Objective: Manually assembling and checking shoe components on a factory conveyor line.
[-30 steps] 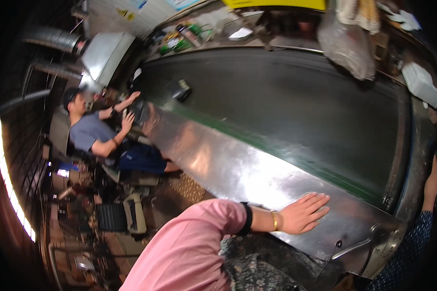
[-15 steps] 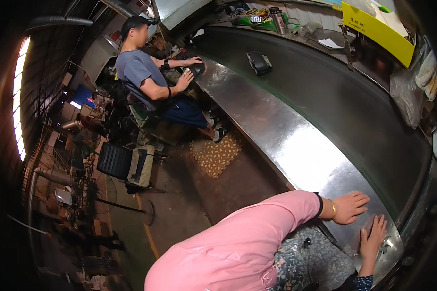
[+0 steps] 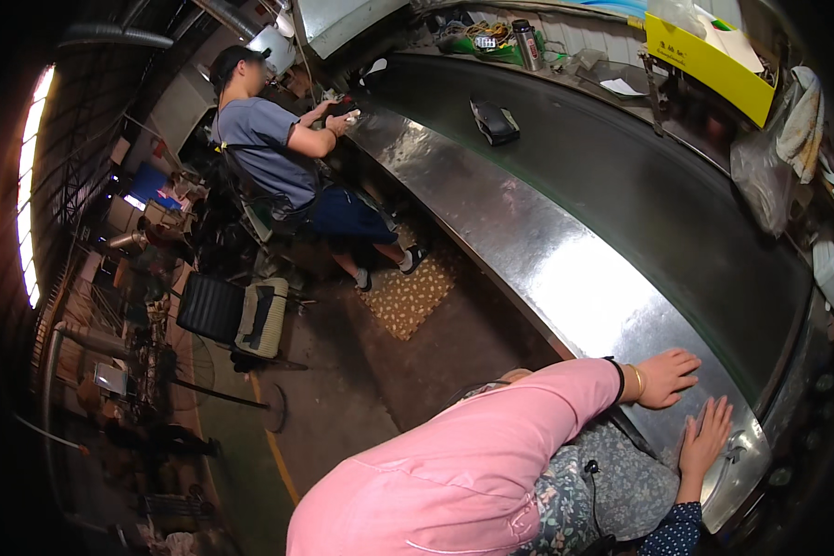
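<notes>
My left hand point(image 3: 667, 378), with a gold bracelet at the wrist below a pink sleeve, rests on the shiny metal worktop point(image 3: 491, 208). Its fingers are spread and hold nothing. Closer to the worktop's near end, my right hand point(image 3: 707, 435) lies with fingers stretched out, also holding nothing. A dark dotted cuff point(image 3: 674, 530) covers that wrist. Beside the right hand a small metal fitting point(image 3: 734, 454) sits on the worktop. Further off, a black, rounded piece with a pale edge point(image 3: 495, 122) lies on the dark conveyor belt point(image 3: 621, 176).
A co-worker point(image 3: 273, 157) is at the worktop's far left end, hands on something too small to tell. Behind the belt are a yellow box point(image 3: 709, 69), a flask point(image 3: 527, 44) and a hanging plastic bag point(image 3: 760, 176). A chair point(image 3: 261, 318) stands at left.
The co-worker's hands have moved away from a dark piece at the worktop's end, and the legs have shifted. My hands stay on the metal; the view has shifted slightly.
</notes>
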Demonstrator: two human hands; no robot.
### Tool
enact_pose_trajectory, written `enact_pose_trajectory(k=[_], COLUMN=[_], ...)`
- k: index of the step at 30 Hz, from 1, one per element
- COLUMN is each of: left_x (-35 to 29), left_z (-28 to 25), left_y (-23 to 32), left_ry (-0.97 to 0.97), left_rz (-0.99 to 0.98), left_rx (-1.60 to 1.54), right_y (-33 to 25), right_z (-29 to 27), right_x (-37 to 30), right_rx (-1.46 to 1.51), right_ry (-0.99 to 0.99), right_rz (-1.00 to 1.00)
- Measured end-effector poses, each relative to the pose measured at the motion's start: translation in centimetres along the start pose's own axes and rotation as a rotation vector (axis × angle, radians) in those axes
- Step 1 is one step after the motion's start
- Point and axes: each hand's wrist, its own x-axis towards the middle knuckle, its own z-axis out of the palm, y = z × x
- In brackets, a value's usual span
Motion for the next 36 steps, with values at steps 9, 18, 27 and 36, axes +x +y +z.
enact_pose_trajectory(k=[9, 18, 27, 36], left_x=[0.11, 0.11, 0.10, 0.11], left_z=[-0.11, -0.41, -0.63, -0.65], left_y=[-0.04, 0.07, 0.36, 0.26], left_ry=[0.009, 0.003, -0.007, -0.002], left_rz=[0.009, 0.000, -0.009, -0.009], left_rx=[0.037, 0.035, 0.023, 0.014], right_y=[0.09, -0.14, -0.16, -0.10], right_z=[0.00, -0.18, -0.26, -0.20], right_x=[0.10, 0.14, 0.04, 0.07], right_rx=[0.017, 0.014, 0.023, 0.010], right_ry=[0.019, 0.030, 0.027, 0.021], right_rz=[-0.006, -0.004, 0.003, 0.003])
